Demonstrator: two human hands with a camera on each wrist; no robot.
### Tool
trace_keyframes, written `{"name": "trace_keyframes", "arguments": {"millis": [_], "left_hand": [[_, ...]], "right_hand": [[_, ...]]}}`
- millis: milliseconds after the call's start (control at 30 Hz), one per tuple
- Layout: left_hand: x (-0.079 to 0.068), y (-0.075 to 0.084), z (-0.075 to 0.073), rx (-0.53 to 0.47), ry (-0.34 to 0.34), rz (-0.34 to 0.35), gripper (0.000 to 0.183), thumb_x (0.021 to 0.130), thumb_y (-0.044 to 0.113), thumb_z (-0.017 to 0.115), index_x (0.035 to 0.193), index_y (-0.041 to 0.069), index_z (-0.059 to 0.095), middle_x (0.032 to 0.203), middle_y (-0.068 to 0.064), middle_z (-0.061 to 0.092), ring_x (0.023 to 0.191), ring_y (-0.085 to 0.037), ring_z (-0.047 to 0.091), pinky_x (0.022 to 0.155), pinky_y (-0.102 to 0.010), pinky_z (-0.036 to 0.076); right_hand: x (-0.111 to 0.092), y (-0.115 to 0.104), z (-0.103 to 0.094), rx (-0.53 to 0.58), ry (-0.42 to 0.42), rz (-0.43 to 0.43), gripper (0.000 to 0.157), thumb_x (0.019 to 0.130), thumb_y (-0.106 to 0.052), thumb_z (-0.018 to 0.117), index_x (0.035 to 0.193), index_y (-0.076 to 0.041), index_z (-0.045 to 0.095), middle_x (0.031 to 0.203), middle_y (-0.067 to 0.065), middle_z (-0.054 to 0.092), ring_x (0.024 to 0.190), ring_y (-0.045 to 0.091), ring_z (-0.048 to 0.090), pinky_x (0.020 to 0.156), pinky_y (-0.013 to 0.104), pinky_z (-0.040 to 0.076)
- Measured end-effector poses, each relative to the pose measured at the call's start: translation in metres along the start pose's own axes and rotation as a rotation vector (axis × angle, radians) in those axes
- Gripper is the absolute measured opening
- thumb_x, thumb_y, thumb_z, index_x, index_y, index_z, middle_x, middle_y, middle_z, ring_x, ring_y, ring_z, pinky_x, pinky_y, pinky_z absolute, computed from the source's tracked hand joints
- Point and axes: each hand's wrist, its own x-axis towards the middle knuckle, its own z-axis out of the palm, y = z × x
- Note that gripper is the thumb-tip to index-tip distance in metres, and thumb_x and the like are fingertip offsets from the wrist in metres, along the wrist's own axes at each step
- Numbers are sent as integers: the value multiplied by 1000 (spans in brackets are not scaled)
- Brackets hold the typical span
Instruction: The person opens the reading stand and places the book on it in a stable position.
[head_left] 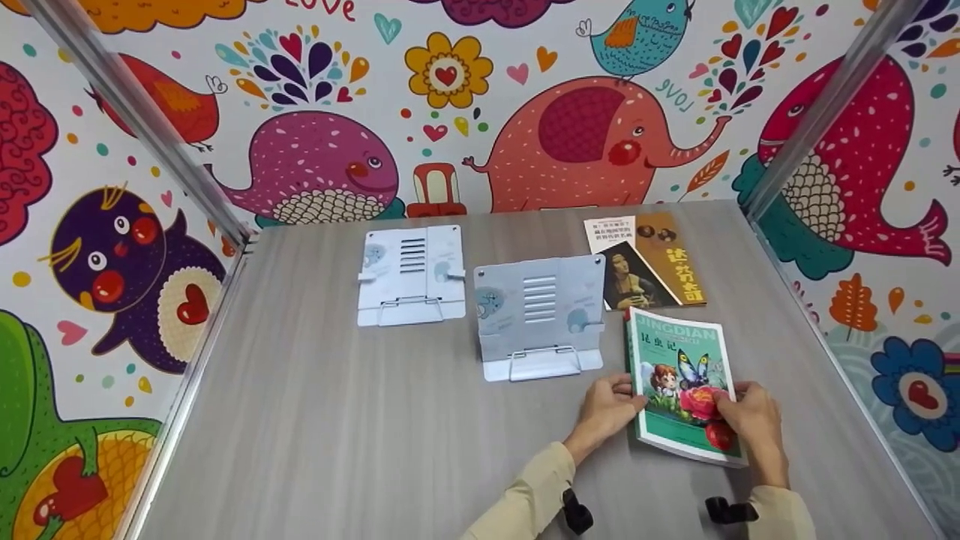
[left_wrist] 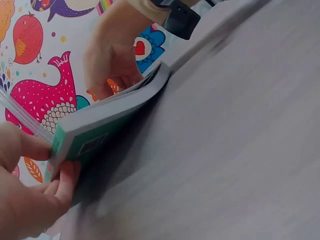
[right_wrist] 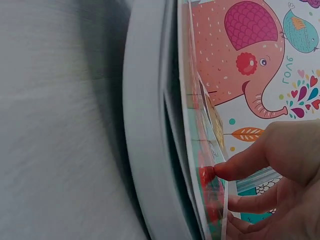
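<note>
A thick green paperback book (head_left: 679, 390), with a girl and a butterfly on its cover, is held at the front right of the table. My left hand (head_left: 606, 411) grips its spine side; in the left wrist view, that hand's fingers (left_wrist: 67, 182) lie under the back cover with the thumb above. On the opposite edge, my right hand (head_left: 756, 424) holds the book with its thumb on the front cover. The right wrist view shows the cover and some pages parted slightly from the page block (right_wrist: 150, 120). The book's underside is raised off the tabletop (left_wrist: 225, 140) there.
A white metal book stand (head_left: 538, 330) stands just left of the book. Farther left and back is a second similar stand (head_left: 411, 277). Two thin books, one dark with a portrait (head_left: 637, 277) and one brown (head_left: 671, 247), lie behind. Metal posts (head_left: 825, 112) edge the patterned walls.
</note>
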Motion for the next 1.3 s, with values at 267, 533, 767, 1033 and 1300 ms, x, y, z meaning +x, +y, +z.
{"name": "trace_keyframes", "arguments": {"millis": [267, 533, 767, 1033, 1300], "left_hand": [[-3, -2, -9, 3, -87, 153, 41, 86, -2, 70, 125, 8, 69, 104, -1, 73, 92, -7, 68, 82, -19, 56], [-2, 4, -18, 26, -119, 249, 41, 86, -7, 68, 125, 6, 70, 102, -2, 75, 93, -4, 68, 85, -15, 55], [8, 15, -38, 45, -119, 320, 39, 86, -5, 69, 125, 2, 70, 100, -7, 76, 88, -5, 69, 82, -16, 56], [21, 33, -69, 87, -24, 464, 37, 87, -7, 70, 123, -3, 70, 98, -15, 68, 89, -13, 70, 80, -20, 59], [30, 49, -106, 18, 93, 512, 36, 89, -9, 67, 124, -7, 68, 107, -22, 67, 100, -33, 69, 87, -31, 61]], "right_hand": [[-2, 10, -1, 81, -14, -40, 50, 98, -17, 55, 128, 23, 49, 117, 42, 57, 102, 45, 58, 73, 30, 53], [-1, 20, -11, 206, -116, -58, 50, 99, -13, 53, 132, 24, 44, 119, 42, 56, 89, 23, 63, 67, 15, 52], [-6, 5, -14, 297, -79, -36, 53, 103, -19, 54, 141, 15, 42, 132, 31, 52, 97, 15, 58, 73, 10, 52], [-8, -31, -14, 463, -8, -181, 49, 103, -19, 58, 141, 10, 45, 115, 5, 60, 90, -7, 58, 80, 9, 53], [-5, -86, 0, 658, 149, -346, 28, 97, -2, 64, 122, 9, 58, 98, -7, 62, 89, 3, 65, 78, 16, 59]]}}
